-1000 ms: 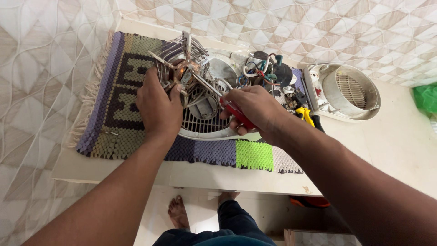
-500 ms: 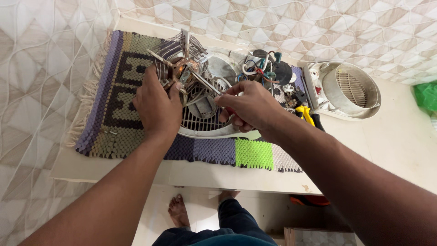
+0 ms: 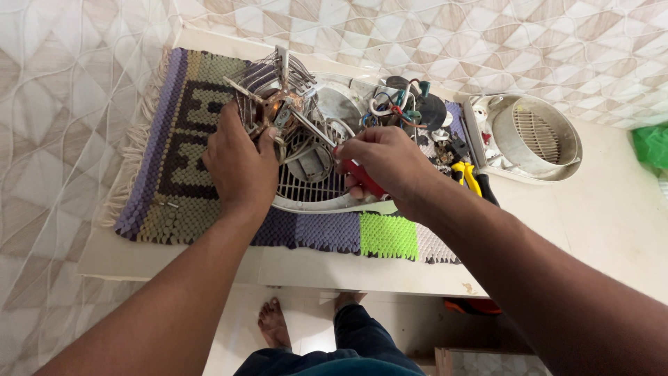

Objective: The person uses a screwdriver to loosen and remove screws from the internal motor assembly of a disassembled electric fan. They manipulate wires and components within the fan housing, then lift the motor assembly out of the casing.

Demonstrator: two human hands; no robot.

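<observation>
Item one: a metal heater element assembly (image 3: 275,104), a cluster of wire loops and coils with a bright central hub, stood tilted at the far edge of a round white grille (image 3: 306,184) on the woven mat. We held it with our left hand (image 3: 240,163), fingers (image 3: 268,136) closed around its near side to keep it steady.

Item two: a red-handled screwdriver (image 3: 362,181), gripped in our right hand (image 3: 386,163), fingers wrapped tight on the handle, its metal shaft (image 3: 309,129) angled up and left into the hub. We judged the step in hand to be working a fastener at the hub; the next move would call for keeping the tip seated while the left hand resisted the turn.

Pose: both forearms reached forward from the lower corners, wrists bent down, the hands near each other but apart.

Item three: a small grey motor (image 3: 313,163) lay on the grille beneath the shaft. Behind it sat a bundle of coloured wires (image 3: 396,108) and dark parts.

Item four: a white round housing (image 3: 532,136) with a slotted vent lay to the right on the table (image 3: 598,230). A yellow-handled tool (image 3: 467,175) lay between it and the grille.

Item five: the purple, olive and green mat (image 3: 177,150), fringed at its left edge.
</observation>
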